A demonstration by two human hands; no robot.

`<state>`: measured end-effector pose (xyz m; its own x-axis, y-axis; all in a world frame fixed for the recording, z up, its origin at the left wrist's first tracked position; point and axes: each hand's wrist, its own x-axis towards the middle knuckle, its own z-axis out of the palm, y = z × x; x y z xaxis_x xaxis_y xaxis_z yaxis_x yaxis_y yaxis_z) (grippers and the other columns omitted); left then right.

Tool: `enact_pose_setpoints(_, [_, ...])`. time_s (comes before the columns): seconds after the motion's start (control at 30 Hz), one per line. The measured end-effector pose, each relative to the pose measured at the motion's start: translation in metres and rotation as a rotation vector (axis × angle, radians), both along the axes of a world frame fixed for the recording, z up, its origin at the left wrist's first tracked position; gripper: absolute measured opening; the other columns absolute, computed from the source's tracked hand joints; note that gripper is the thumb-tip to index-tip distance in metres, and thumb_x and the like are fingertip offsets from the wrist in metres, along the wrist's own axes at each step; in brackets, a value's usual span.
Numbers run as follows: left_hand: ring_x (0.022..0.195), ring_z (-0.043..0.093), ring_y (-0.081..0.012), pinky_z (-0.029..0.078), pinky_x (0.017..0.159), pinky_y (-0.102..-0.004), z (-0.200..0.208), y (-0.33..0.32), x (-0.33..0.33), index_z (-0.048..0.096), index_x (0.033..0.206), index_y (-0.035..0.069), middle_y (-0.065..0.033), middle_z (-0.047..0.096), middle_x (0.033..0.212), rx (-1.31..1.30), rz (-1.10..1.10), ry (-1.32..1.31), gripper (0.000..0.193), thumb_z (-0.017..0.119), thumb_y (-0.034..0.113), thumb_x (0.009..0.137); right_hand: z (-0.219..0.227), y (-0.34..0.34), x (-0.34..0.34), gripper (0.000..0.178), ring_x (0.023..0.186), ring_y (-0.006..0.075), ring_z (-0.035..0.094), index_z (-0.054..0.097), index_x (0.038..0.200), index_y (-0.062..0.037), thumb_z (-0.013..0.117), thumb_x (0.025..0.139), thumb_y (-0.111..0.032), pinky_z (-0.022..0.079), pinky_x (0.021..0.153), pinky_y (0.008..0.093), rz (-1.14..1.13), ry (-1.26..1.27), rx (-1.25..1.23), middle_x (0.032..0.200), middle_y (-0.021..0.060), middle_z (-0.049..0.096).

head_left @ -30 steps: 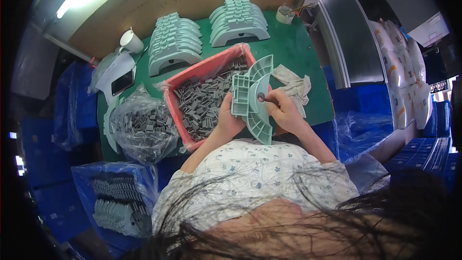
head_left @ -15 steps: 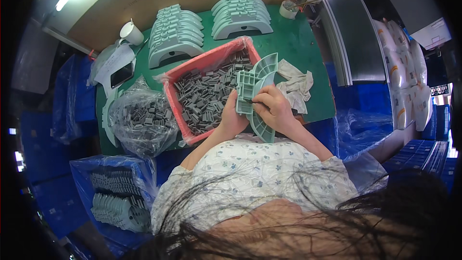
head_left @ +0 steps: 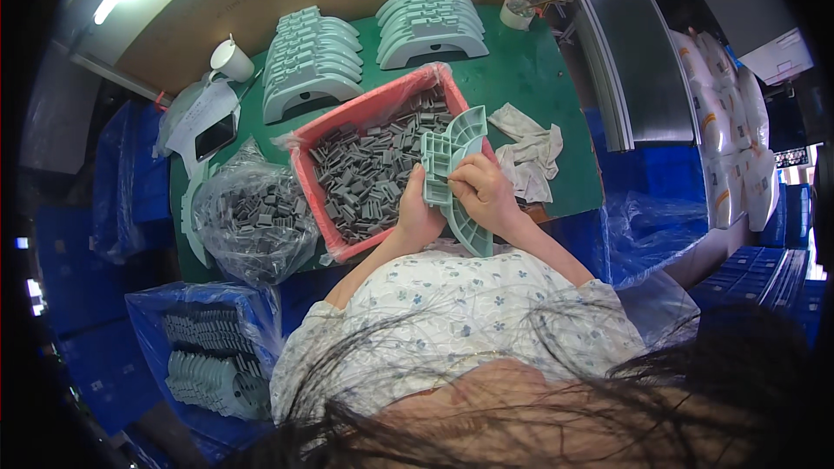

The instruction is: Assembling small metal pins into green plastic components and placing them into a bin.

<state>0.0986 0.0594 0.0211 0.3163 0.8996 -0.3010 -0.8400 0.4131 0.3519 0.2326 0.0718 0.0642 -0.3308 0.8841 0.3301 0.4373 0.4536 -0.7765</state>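
A pale green curved plastic part with a ribbed back is held up over the right side of a red bin. My left hand is closed on its left edge, thumb along the boxy middle section. My right hand comes from the other side, its fingers pinched together against the middle of the part. Whatever sits between those fingertips is hidden or too small to tell. Small grey plastic clips fill the red bin just left of the part.
Two stacks of similar green parts stand at the back of the green table. A plastic bag of grey clips, a phone and a white mug are at left; a crumpled cloth lies right. A lined blue crate sits lower left.
The green part has tipped slightly and shifted a little down and left in the picture. My right hand's fingers have moved slightly along its middle; both hands keep their places on it.
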Motion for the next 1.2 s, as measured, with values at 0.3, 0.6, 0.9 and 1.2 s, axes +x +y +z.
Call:
enact_pose_setpoints(0.3, [0.094,0.051,-0.0166,0.039,0.083,-0.0340,0.003,0.004,0.002,0.046,0.106,0.008,-0.0053,0.054,0.101,0.010,0.005,0.000,0.036,0.025,0.034,0.091,0.007,0.005,0.008,0.017,0.069,0.0110,0.051,0.056,0.089,0.0028,0.059,0.074,-0.006,0.040,0.059,0.0230,-0.008,0.150,-0.245,0.079,0.0058,0.052])
enact_pose_setpoints(0.6, [0.096,0.051,-0.0191,0.038,0.085,-0.0344,0.003,0.000,0.009,0.043,0.113,0.006,-0.0078,0.053,0.104,0.062,0.006,0.181,0.046,0.027,0.043,0.090,0.016,0.024,-0.001,0.014,0.057,0.0038,0.044,0.057,0.082,0.0020,0.056,0.078,-0.011,0.037,0.051,0.0212,0.059,0.112,-0.535,0.062,-0.0015,0.051])
enact_pose_setpoints(0.9, [0.095,0.052,-0.0186,0.040,0.083,-0.0350,0.007,0.003,0.003,0.043,0.112,0.006,-0.0084,0.054,0.103,0.156,0.073,0.247,0.043,0.026,0.040,0.091,0.006,0.022,0.004,0.012,0.056,0.0032,0.040,0.054,0.076,0.0002,0.051,0.080,-0.011,0.034,0.048,0.0214,0.050,0.075,-0.286,0.060,-0.0026,0.046])
enact_pose_setpoints(1.2, [0.090,0.054,-0.0197,0.042,0.081,-0.0352,0.012,0.010,0.002,0.044,0.110,0.007,-0.0087,0.056,0.099,0.086,0.018,0.147,0.042,0.026,0.039,0.091,0.006,0.030,0.036,0.009,0.060,0.0119,0.050,0.055,0.081,0.0007,0.053,0.076,-0.008,0.040,0.054,0.0252,-0.095,0.093,-0.416,0.068,0.0056,0.053])
